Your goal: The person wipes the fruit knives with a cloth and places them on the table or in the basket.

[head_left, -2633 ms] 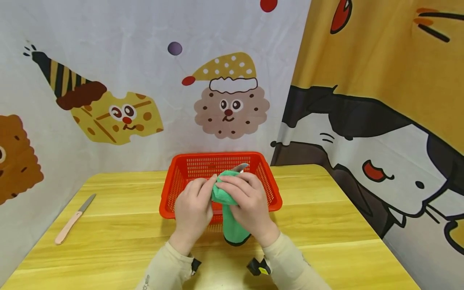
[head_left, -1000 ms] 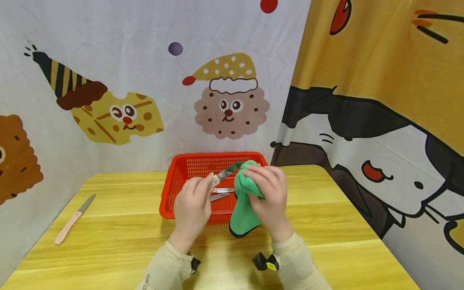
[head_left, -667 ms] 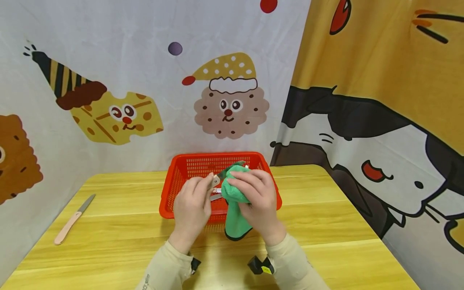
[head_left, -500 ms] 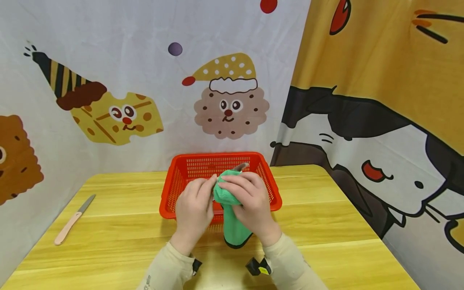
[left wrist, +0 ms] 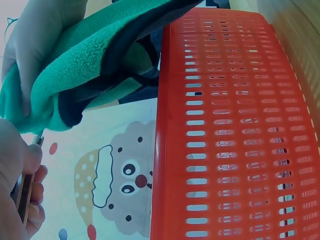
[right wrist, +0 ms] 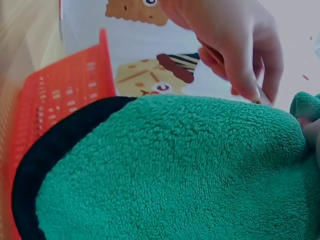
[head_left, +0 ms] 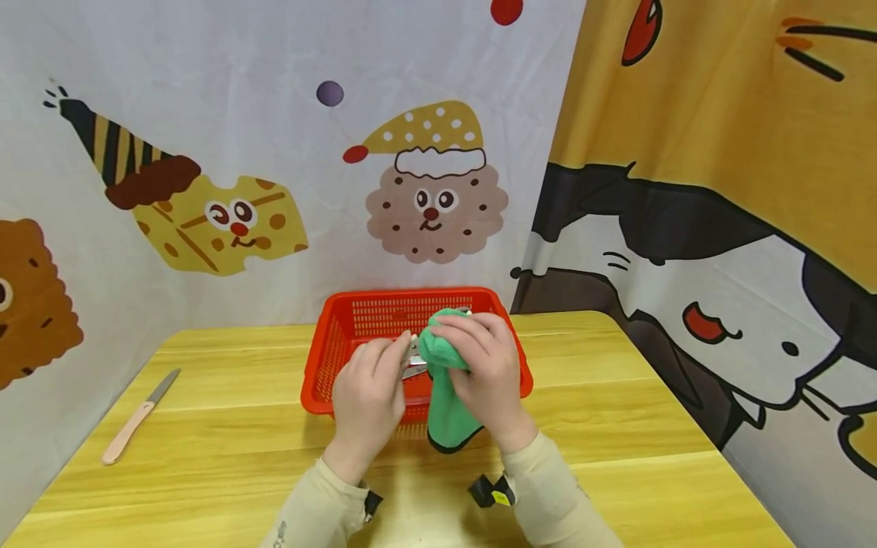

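My left hand (head_left: 370,388) grips a knife (head_left: 414,347) by its handle, above the red basket. In the left wrist view the edge of the knife handle (left wrist: 24,192) shows between the curled fingers. My right hand (head_left: 488,373) holds a green towel (head_left: 448,415) with a dark border, folded around the blade. Most of that blade is hidden in the cloth; just the end near the handle and a bit of the tip show. The towel's loose end hangs down in front of the basket, and fills much of the right wrist view as fuzzy green cloth (right wrist: 175,165).
The red plastic basket (head_left: 317,396) with slotted walls stands at the back of the wooden table (head_left: 226,434). Knife blades (head_left: 415,371) lie inside it, partly hidden by the hands. Another knife (head_left: 140,417) with a pale handle lies at the table's left. A printed curtain (head_left: 260,114) hangs behind.
The right hand with the towel has slid back and forth along the blade; since half a second ago it has moved up and right, away from the left hand. The left hand stays nearly still.
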The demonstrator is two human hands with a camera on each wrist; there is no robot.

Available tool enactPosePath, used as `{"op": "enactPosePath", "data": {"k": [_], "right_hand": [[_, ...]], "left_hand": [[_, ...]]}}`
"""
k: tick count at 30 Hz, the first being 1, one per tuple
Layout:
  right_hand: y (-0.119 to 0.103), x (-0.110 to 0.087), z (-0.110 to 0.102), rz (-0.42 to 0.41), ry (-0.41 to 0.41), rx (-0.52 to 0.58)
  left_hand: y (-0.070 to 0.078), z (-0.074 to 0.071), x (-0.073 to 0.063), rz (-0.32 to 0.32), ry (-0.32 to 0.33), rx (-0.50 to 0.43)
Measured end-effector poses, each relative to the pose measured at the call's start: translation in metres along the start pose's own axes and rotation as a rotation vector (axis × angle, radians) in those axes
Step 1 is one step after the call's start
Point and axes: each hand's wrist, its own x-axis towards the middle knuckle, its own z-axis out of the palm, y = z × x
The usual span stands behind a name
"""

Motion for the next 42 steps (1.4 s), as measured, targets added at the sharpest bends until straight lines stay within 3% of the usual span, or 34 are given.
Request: {"op": "enactPosePath", "data": {"k": [9, 18, 26, 29, 35, 42], "right_hand": [[0.023, 0.001, -0.018, 0.107, 0.066, -0.044], [0.04, -0.001, -0.032, 0.123, 0.23, -0.101], [0.054, -0.006, -0.055, 0.177, 0.381, -0.189], [0.058, -0.006, -0.068, 0.198, 0.423, -0.236], [0.072, -0.013, -0.089, 0.235, 0.452, -0.303], [0.091, -0.034, -0.098, 0.274, 0.397, -0.331]], "left_hand": [[0.002, -0.003, 0.0, -0.025, -0.021, -0.033], [-0.001, -0.009, 0.002, -0.047, -0.028, -0.106], [-0.007, -0.015, 0.001, -0.063, -0.081, -0.104], [-0.013, -0.017, 0.0, -0.071, -0.141, -0.112], [-0.032, -0.022, 0.0, -0.113, -0.322, -0.081], [-0.056, -0.018, -0.003, -0.205, -0.572, -0.096]]}}
